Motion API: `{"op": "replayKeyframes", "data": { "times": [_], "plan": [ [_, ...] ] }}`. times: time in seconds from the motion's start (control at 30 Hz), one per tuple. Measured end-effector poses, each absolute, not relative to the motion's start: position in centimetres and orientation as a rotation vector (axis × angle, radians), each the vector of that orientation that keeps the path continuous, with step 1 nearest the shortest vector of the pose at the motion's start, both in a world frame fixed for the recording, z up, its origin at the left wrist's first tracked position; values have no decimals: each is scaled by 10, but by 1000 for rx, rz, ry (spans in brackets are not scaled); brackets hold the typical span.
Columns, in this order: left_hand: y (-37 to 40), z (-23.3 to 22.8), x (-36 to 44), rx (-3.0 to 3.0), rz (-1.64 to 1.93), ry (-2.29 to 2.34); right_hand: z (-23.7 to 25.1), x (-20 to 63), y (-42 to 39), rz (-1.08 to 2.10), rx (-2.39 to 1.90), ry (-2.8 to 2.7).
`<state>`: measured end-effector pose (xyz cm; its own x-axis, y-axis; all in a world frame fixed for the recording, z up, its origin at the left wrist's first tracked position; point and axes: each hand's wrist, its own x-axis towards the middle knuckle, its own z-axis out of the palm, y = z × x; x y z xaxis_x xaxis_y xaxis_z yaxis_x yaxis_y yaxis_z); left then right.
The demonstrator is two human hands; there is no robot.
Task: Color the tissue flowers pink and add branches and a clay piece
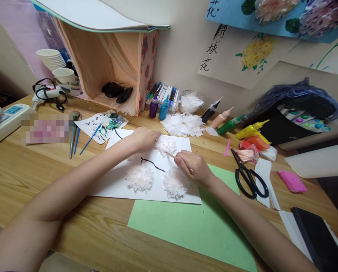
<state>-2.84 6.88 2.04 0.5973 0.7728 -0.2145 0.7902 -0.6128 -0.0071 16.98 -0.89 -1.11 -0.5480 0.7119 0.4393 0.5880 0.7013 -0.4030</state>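
A white sheet of paper (109, 185) lies on the table with fluffy pale tissue-paper flowers and black painted lines on it. My right hand (194, 167) grips a thin wooden stick (171, 155), its tip against the lower edge of the upper flower (166, 146). At that flower's upper left is my left hand (146, 139), fingers bent and pressed together; what they hold, if anything, is hidden. Two more flowers, a left one (140, 178) and a right one (174, 184), sit lower on the sheet. My right hand partly covers the right one.
Tissue-paper pieces (183, 124) are piled behind the sheet, near paint bottles (227, 125) and markers (165, 96). Black scissors (245, 177) lie to the right. Green paper (186, 230) extends under the sheet. Brushes (90, 139) and a glue gun (48, 93) lie left.
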Motion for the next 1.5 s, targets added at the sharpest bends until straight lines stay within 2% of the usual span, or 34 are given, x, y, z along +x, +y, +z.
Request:
{"op": "replayKeyframes", "data": {
  "times": [0.2, 0.57, 0.97, 1.23, 1.5],
  "plan": [
    [68, 21, -28, 2739, -299, 1319, -10, 155, -9, 405, -1181, -2128],
    [67, 23, -27, 2735, -301, 1330, -18, 167, -16, 203, -785, -2133],
    [66, 23, -26, 2740, -305, 1332, -24, 161, -8, 116, -854, -2179],
    [66, 22, -25, 2744, -289, 1323, -15, 149, -12, 191, -1147, -2070],
    [66, 22, -25, 2751, -291, 1329, -16, 163, -18, 154, -857, -2061]
  ]
}}
